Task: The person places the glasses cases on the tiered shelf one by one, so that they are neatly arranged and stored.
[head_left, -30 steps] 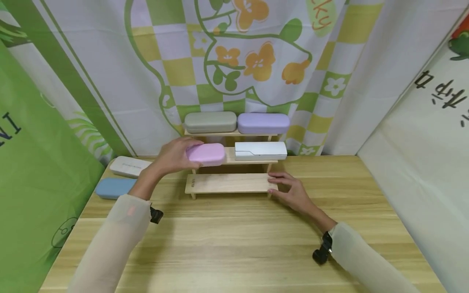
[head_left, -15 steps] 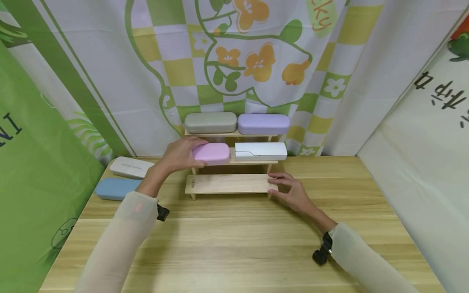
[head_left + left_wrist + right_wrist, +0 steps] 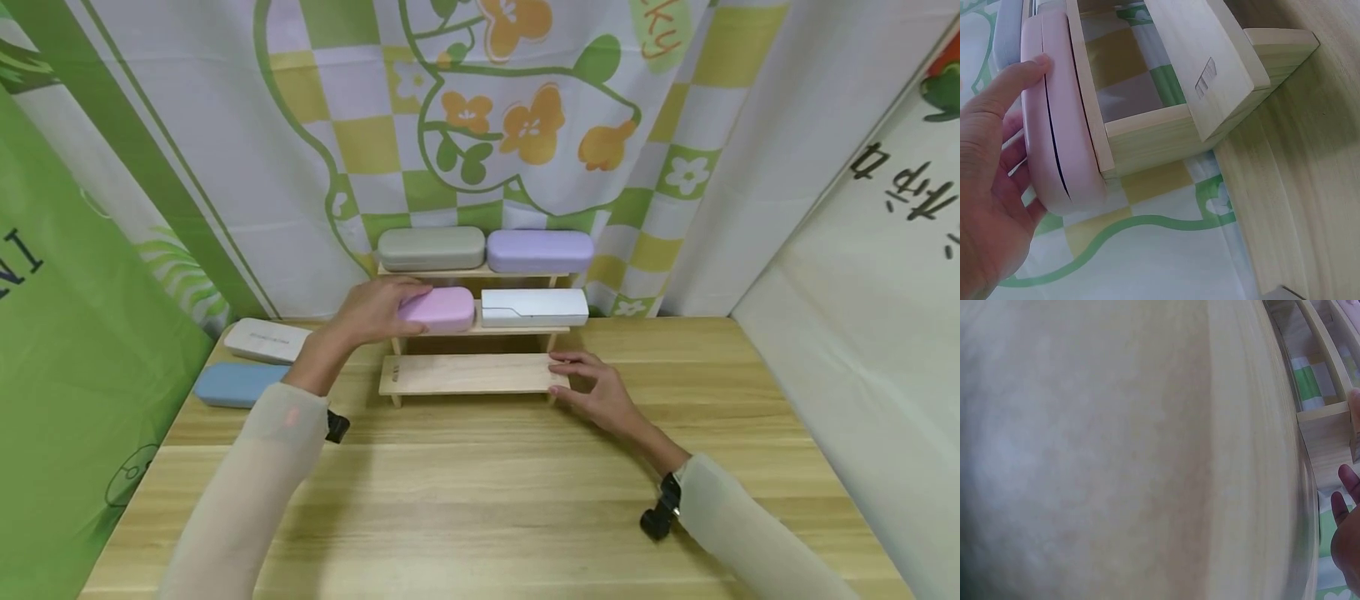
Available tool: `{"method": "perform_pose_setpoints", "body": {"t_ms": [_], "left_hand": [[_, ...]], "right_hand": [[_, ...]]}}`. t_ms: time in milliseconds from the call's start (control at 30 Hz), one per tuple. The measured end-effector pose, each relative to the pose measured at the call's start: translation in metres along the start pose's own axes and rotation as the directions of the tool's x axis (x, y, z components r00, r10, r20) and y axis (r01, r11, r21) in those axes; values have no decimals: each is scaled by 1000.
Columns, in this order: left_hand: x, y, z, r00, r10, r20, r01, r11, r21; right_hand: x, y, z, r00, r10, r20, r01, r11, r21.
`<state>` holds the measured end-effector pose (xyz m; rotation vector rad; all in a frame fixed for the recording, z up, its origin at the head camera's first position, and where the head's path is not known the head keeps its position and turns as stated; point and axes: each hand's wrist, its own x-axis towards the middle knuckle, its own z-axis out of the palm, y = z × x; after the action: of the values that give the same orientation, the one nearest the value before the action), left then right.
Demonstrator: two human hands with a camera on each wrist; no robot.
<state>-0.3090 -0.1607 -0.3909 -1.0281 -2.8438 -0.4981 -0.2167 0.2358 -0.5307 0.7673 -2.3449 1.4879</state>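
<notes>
My left hand grips the left end of a pink glasses case, thumb along its front and fingers behind. The case lies on the left half of the middle tier of a wooden stepped stand, overhanging the tier's end slightly in the left wrist view. Just right of it on that tier sits a white glasses case. My right hand holds the right end of the stand's bottom tier between thumb and fingers. On the top tier stand a grey-green case and a lilac case.
At the table's left edge lie a white case and a blue case, the blue one partly behind my left forearm. A patterned curtain hangs right behind the stand. The wooden table stretches out in front.
My left hand has moved the pink glasses case a little to the right along the middle tier, closer to the white case. The right hand has stayed in place.
</notes>
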Motion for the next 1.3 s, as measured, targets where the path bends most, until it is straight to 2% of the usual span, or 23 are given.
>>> {"method": "perform_pose_setpoints", "body": {"t_ms": [267, 933, 1100, 1300], "left_hand": [[2, 3, -2, 1000, 18, 18, -18, 1000, 11], [7, 5, 0, 999, 47, 16, -47, 998, -40], [5, 5, 3, 998, 54, -18, -55, 997, -52], [0, 2, 8, 990, 79, -114, -89, 992, -87]], "right_hand": [[-1, 1, -1, 999, 31, 16, -30, 999, -17], [0, -1, -1, 1000, 9, 7, -9, 1000, -11], [-1, 0, 0, 1000, 19, 13, -19, 1000, -3], [0, 1, 0, 1000, 8, 9, -8, 1000, 12]]}}
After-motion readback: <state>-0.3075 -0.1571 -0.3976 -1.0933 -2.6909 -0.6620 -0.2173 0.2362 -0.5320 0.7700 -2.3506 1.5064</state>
